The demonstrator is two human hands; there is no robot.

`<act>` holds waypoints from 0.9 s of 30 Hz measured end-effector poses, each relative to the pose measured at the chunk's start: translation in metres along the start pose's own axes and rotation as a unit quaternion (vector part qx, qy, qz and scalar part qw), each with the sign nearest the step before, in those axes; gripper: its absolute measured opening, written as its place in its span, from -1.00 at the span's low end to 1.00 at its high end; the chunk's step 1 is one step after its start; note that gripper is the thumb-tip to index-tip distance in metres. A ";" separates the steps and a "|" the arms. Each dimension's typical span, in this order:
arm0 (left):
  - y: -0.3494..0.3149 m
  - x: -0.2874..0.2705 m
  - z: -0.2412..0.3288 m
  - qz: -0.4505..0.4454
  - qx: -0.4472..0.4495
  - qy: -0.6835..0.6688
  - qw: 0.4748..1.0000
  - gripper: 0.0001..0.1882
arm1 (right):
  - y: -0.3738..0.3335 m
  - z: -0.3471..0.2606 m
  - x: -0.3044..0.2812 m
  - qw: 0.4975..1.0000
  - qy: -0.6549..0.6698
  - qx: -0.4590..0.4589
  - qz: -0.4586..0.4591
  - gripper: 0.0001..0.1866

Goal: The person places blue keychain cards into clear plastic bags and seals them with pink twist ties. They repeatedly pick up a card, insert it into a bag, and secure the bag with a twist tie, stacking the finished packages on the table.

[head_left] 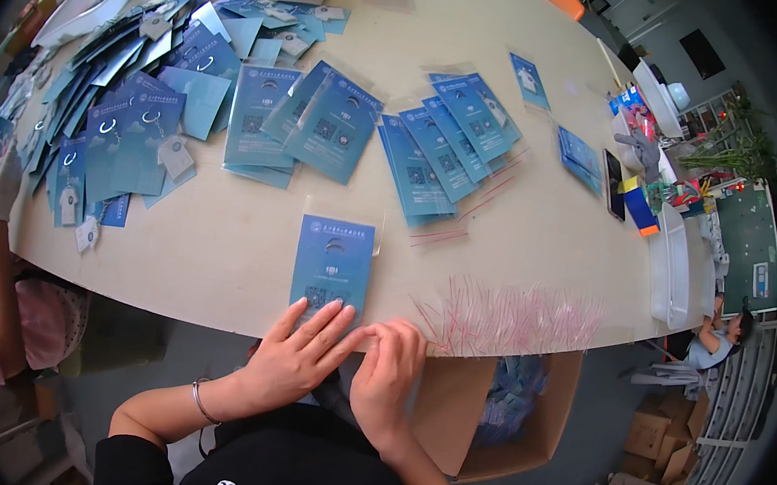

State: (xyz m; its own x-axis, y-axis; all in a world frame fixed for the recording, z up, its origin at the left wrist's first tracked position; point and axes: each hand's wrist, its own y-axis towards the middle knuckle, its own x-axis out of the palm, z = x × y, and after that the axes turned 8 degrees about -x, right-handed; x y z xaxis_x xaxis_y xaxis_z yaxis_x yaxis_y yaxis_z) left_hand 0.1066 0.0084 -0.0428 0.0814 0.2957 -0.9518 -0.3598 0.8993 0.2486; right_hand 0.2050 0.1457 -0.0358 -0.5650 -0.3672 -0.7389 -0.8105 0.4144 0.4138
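Blue, plastic-sleeved card (pixel 334 258) lies flat near the front edge of the pale table (pixel 539 229). The left hand (pixel 305 351) rests across its lower end, fingers straight and slightly apart; the right hand (pixel 388 369) is curled alongside, fingertips bunched, on what I cannot tell. Beyond lie fanned sleeved cards (pixel 449 150); rightward, red-edged clear bags (pixel 521 321); far left, heaped keychain cards (pixel 137 129).

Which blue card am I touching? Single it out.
The card whose lower end is under your left hand; the other cards lie apart, away from your hands.
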 end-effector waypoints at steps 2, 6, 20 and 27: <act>-0.005 -0.001 -0.007 0.065 0.000 -0.048 0.997 -0.55 | 0.019 -0.005 -0.021 0.999 0.030 -0.025 0.030 -0.83; -0.007 -0.036 -0.029 0.160 -0.035 -0.087 0.983 -0.61 | 0.082 0.013 -0.034 0.984 -0.112 -0.113 0.074 -0.65; 0.117 -0.031 -0.110 0.147 -0.106 -0.058 0.982 -0.50 | 0.060 0.000 0.003 0.963 -0.108 -0.246 -0.037 -0.89; 0.056 -0.015 -0.055 -0.082 0.024 -0.157 0.984 -0.45 | -0.001 -0.020 0.008 0.982 0.037 -0.183 -0.025 -0.80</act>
State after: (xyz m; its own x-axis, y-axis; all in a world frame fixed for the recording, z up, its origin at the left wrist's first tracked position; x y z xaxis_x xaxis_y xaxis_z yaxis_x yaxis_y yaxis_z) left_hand 0.0341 0.0361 -0.0244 0.4215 0.2233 -0.8789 -0.2744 0.9552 0.1110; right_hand 0.1981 0.1256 -0.0311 -0.5218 -0.4441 -0.7284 -0.8311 0.0723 0.5513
